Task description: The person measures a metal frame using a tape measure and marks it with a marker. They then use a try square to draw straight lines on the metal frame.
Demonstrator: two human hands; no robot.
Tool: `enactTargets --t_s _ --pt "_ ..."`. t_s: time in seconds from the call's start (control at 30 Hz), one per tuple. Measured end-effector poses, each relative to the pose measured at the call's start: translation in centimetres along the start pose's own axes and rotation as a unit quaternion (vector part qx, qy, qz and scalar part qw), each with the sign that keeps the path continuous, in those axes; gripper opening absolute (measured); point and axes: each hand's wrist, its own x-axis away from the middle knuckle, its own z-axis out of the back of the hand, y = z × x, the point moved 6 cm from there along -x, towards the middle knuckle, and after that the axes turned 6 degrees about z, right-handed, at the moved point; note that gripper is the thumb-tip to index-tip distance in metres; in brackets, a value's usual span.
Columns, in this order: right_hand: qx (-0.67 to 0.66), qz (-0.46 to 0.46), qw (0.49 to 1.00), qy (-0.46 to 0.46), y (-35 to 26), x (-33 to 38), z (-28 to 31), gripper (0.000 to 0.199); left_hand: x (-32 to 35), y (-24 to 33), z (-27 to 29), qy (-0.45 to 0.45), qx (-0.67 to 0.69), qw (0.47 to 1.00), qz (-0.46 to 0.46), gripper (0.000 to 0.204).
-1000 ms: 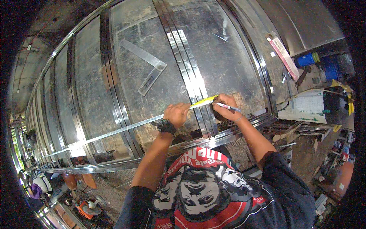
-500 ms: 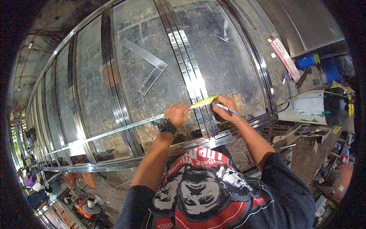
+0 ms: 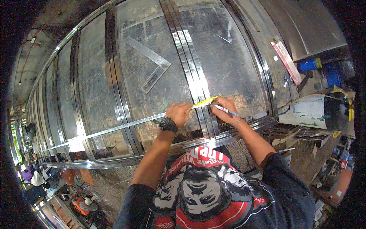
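My left hand (image 3: pixel 179 113), with a black watch on the wrist, presses a yellow tape measure blade (image 3: pixel 205 101) flat against a large sheet-metal panel (image 3: pixel 160 45). The blade crosses a bright ribbed metal strip (image 3: pixel 192 68). My right hand (image 3: pixel 223 108) grips a white and blue pen (image 3: pixel 225 110) with its tip at the tape, just right of the strip. A long thin metal bar (image 3: pixel 114 129) runs left from under my left hand.
A steel framing square (image 3: pixel 152 72) lies on the panel above my hands. A pink and white strip (image 3: pixel 286 61), a blue can (image 3: pixel 308 65) and a white block (image 3: pixel 305 110) sit at the right. Tools and debris lie on the ground at the lower left.
Both hands stay at the same spot on the tape; the pen hand has shifted only slightly.
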Motion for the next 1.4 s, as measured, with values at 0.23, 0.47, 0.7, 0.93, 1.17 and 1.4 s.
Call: enactTargets --t_s 0.23,0.47,0.7,0.93,1.17,1.4 --pt "0.031 0.009 0.999 0.004 -0.4 -0.2 -0.7 0.017 0.0 0.0 0.0 0.015 0.005 1.000 -0.003 0.021" --pt "0.032 -0.007 0.999 -0.005 0.4 0.2 -1.1 0.019 -0.1 -0.3 -0.5 -0.008 0.004 1.000 0.006 0.022" --pt "0.041 0.001 0.999 -0.009 0.2 0.1 -1.1 0.018 0.0 -0.2 -0.3 -0.020 0.008 1.000 0.007 0.023" --pt "0.043 0.006 0.999 -0.006 0.6 0.3 -1.1 0.018 -0.1 0.0 -0.2 -0.029 -0.005 1.000 0.011 0.024" --pt "-0.104 -0.214 0.968 0.074 2.1 0.6 0.1 0.021 0.0 0.0 -0.2 -0.005 0.007 1.000 -0.005 0.024" --pt "-0.062 -0.193 0.946 0.255 2.2 0.1 4.2 0.042 -0.2 0.0 0.1 -0.008 0.019 1.000 0.006 0.021"
